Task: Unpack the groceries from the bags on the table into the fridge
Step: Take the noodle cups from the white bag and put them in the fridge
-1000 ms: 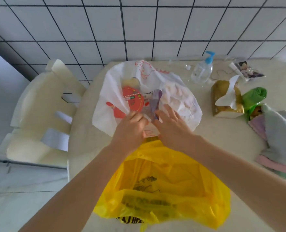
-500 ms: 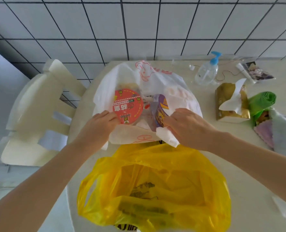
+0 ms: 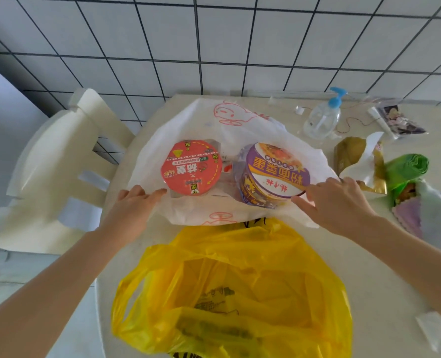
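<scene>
A white plastic bag (image 3: 240,125) lies spread open on the table. Inside it sit a red-lidded instant noodle bowl (image 3: 191,167) on the left and a purple instant noodle bowl (image 3: 273,174) on the right, tilted toward me. My left hand (image 3: 134,208) pinches the bag's left rim, thumb on top, just beside the red bowl. My right hand (image 3: 335,202) rests on the bag's right rim with fingers stretched out, fingertips next to the purple bowl. A yellow plastic bag (image 3: 240,288) lies crumpled and open nearest me; its contents are hidden.
A cream chair (image 3: 59,171) stands left of the table (image 3: 384,254). At the back right are a pump bottle (image 3: 324,117), a gold tissue pack (image 3: 356,161), a green bag roll (image 3: 405,169) and folded cloths (image 3: 421,215). A tiled wall runs behind.
Both hands have pulled apart, spreading the white bag wider. The purple bowl, earlier half hidden and on edge, now shows fully beside the red bowl.
</scene>
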Available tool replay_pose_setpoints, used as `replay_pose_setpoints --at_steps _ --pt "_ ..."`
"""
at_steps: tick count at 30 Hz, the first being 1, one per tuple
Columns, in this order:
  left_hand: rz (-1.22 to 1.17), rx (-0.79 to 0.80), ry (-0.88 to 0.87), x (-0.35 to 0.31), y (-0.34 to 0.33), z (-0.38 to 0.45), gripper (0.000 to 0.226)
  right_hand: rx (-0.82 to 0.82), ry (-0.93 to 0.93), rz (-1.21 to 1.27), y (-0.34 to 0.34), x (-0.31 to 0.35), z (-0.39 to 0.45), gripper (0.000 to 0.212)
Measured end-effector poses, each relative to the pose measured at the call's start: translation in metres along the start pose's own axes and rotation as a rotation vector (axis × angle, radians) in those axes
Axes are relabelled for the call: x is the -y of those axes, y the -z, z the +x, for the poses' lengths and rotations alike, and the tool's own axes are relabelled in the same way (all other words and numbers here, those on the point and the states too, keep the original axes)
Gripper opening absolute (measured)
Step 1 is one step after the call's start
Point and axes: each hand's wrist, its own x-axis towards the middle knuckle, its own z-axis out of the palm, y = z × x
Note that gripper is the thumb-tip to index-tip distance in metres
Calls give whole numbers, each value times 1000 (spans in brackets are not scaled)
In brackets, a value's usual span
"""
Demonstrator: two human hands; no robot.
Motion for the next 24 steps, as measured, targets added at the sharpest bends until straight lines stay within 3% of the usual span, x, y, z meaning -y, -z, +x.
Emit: replay_pose_setpoints --at_steps 2,5,8,11,14,16,19,21,24 --pt "-3 41 18 -2 -6 -1 73 97 -49 20 -13 -4 -3 68" --pt "-12 127 25 -9 -8 0 58 96 -46 88 -28 -8 -5 76" --pt "40 223 41 -7 -8 7 31 154 -52 153 -34 -13 0 69" --pt "155 354 106 9 -5 23 29 277 -108 336 -44 -23 13 69" --pt "40 466 180 22 1 47 21 315 -149 532 -53 -33 33 60" --pt "-173 381 205 28 8 60 14 272 -228 637 -52 -40 47 44" --pt "-483 91 214 36 26 77 21 122 -374 792 -38 -50 68 27" --pt "-467 -50 191 38 39 90 31 41 -357 777 -20 -47 80 29" --pt "-465 -83 137 32 53 110 39 -39 -262 759 8 -31 96 26"
